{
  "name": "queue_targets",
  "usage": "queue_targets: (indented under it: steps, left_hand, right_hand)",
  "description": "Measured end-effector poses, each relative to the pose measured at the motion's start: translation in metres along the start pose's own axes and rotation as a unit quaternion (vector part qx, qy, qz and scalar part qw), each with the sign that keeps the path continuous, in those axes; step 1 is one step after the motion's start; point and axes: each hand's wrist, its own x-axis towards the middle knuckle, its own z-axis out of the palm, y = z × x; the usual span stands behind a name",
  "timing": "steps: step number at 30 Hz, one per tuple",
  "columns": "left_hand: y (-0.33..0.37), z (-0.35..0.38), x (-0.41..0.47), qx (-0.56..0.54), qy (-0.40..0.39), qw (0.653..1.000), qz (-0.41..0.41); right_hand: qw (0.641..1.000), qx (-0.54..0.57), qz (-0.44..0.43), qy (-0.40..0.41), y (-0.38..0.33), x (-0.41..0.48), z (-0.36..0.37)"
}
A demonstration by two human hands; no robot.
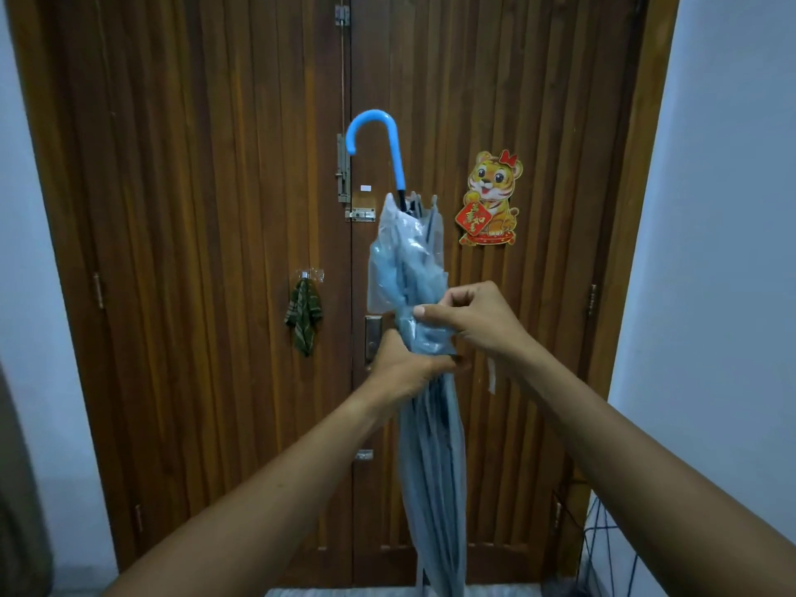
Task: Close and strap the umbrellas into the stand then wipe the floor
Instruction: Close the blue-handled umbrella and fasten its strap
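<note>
**Pale blue umbrella (435,467) held upright in two hands before a wooden door**

The right hand (478,321) has its fingers curled, and its thumb and fingertips pinch the gathered clear-blue canopy at mid-height. Just below and to the left, the left hand (405,368) wraps its fingers round the same bundle and grips it tight. The two hands sit close together, one above the other, on one umbrella.

One pale strip (491,379) hangs loose just under the right wrist.

The umbrella stands near the middle of the scene, slightly tilted, with its folded ribs running down towards the floor. Its one bright blue hooked handle (390,135) is on top, and the hook turns to the left.

Beyond it is the door (194,209), two brown slatted leaves that meet behind the umbrella. On the right leaf is one tiger sticker (491,198). On the left leaf, one green checked cloth (303,321) hangs from one clear hook.

One white wall (732,209) flanks the door on the right. At the lower right, near the floor, part of one blue wire stand (603,529) shows, well apart from the umbrella.
</note>
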Motion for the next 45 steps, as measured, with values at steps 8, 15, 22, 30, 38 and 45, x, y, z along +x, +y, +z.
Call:
queue_targets:
  steps: [8,15,22,30,38,45]
  left_hand:
    - [-0.018,-0.017,0.017,0.072,0.149,0.984,-0.064]
    - [-0.002,-0.028,0.011,-0.029,0.117,0.987,-0.108]
    - [0.019,-0.037,-0.006,-0.075,-0.079,0.990,-0.089]
    - [0.033,-0.029,-0.019,-0.275,-0.276,0.911,-0.134]
    - [0.016,-0.033,-0.017,-0.141,-0.201,0.964,-0.100]
    - [-0.019,0.005,-0.007,0.066,0.054,0.996,0.004]
  right_hand:
    - [0.965,-0.257,-0.035,0.028,-0.026,-0.012,0.000]
    - [0.993,-0.113,0.029,-0.029,-0.014,-0.015,-0.013]
    - [0.997,0.030,0.070,-0.020,0.006,-0.014,-0.021]
    - [0.952,0.209,0.099,-0.201,0.004,-0.012,-0.024]
    - [0.986,0.152,0.047,-0.050,0.008,-0.009,-0.018]
    - [0.997,-0.064,0.031,0.016,0.013,-0.003,0.007]
